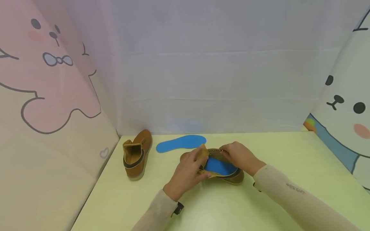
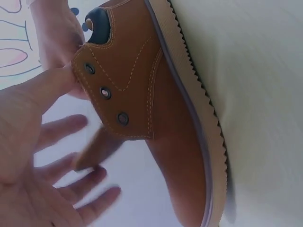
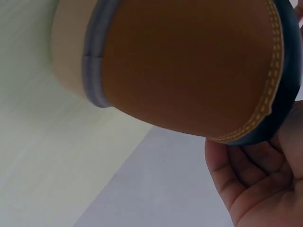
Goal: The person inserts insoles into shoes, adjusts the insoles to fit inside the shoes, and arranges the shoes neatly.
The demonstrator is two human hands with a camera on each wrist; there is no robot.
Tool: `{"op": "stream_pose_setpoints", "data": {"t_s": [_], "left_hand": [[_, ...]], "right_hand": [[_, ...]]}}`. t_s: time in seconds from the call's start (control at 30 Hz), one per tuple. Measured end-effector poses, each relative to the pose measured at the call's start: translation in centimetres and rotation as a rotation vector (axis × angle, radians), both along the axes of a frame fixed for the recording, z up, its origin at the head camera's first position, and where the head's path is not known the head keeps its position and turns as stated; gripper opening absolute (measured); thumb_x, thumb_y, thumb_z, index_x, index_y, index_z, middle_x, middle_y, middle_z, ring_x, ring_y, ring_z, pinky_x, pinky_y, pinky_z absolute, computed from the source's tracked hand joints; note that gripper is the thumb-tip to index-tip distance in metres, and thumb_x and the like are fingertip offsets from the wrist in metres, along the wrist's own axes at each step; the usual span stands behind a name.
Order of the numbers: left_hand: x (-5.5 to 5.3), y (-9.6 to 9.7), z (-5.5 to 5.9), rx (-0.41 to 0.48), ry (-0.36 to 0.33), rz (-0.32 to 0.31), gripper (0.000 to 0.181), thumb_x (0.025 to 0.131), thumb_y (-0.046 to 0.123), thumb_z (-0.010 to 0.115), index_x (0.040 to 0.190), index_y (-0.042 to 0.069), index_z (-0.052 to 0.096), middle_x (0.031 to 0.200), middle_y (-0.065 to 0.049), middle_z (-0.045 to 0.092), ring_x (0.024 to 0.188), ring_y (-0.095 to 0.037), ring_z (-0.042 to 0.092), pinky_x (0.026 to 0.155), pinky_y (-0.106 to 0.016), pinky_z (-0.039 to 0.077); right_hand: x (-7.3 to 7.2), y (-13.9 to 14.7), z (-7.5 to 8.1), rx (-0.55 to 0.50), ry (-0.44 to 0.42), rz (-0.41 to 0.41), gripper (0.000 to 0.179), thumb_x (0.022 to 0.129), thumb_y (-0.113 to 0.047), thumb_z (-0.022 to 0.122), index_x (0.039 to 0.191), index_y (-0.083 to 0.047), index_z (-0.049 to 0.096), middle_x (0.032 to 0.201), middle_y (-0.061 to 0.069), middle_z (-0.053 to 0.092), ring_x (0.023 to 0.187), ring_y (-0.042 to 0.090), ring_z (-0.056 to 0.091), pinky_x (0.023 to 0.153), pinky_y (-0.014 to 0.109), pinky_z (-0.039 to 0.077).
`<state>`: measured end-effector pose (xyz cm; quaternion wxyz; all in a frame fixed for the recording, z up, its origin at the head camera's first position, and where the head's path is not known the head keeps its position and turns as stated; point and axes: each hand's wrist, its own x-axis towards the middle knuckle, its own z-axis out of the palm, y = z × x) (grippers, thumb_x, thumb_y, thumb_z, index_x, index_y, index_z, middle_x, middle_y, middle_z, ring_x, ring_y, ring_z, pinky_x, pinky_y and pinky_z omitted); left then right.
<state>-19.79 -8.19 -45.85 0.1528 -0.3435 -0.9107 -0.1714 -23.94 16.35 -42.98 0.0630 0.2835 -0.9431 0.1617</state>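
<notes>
In the head view a brown lace-up shoe (image 1: pixel 237 178) lies on the table, toe to the left, with a blue insole (image 1: pixel 219 167) inside it. My left hand (image 1: pixel 187 171) is at the shoe's front opening. Its thumb touches the near eyelet flap (image 2: pixel 135 101), while the spread fingers rest against the tongue (image 2: pixel 100 147). At the far side, my right hand (image 1: pixel 242 158) pinches the upper edge of the opening between thumb and fingers. Seen by the right wrist camera, its curled fingers (image 3: pixel 218 163) show beyond the dark heel collar (image 3: pixel 258 135).
A second brown shoe (image 1: pixel 138 170) stands at the table's left side, its toe pointing away. Another blue insole (image 1: pixel 181 143) lies flat behind the worked shoe, close to the back curtain (image 1: pixel 219 80). Printed cloths hang on both sides of the yellow-green table (image 1: pixel 289 166).
</notes>
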Motion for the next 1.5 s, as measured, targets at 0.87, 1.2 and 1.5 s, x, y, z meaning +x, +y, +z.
{"op": "stream_pose_setpoints", "data": {"t_s": [0.87, 1.2, 1.5], "left_hand": [[0.2, 1.0, -0.4, -0.01, -0.082, -0.238, 0.052, 0.099, 0.019, 0.07, 0.146, 0.005, 0.054, 0.147, -0.01, 0.054, 0.131, -0.021, 0.056, 0.103, -0.026, 0.047], [-0.3, 0.5, -0.3, -0.01, -0.116, -0.177, 0.041, 0.102, 0.009, 0.063, 0.142, 0.003, 0.058, 0.136, -0.008, 0.064, 0.123, -0.019, 0.062, 0.101, -0.026, 0.049], [-1.2, 0.8, 0.1, 0.065, -0.078, -0.099, 0.024, 0.091, 0.013, 0.077, 0.114, 0.01, 0.077, 0.107, 0.002, 0.076, 0.096, -0.012, 0.071, 0.081, -0.019, 0.054]], "right_hand": [[-0.5, 1.3, -0.4, -0.09, -0.098, 0.051, 0.018, 0.098, -0.002, 0.064, 0.112, 0.003, 0.075, 0.104, 0.015, 0.075, 0.091, 0.028, 0.073, 0.077, 0.041, 0.059], [-0.6, 1.6, -0.4, -0.099, -0.108, 0.09, 0.021, 0.098, 0.001, 0.062, 0.116, 0.002, 0.074, 0.105, 0.013, 0.075, 0.087, 0.022, 0.072, 0.074, 0.037, 0.058], [-0.3, 1.4, -0.2, -0.113, -0.122, 0.072, 0.02, 0.099, -0.001, 0.063, 0.115, 0.002, 0.074, 0.107, 0.013, 0.074, 0.095, 0.029, 0.072, 0.078, 0.041, 0.059]]}}
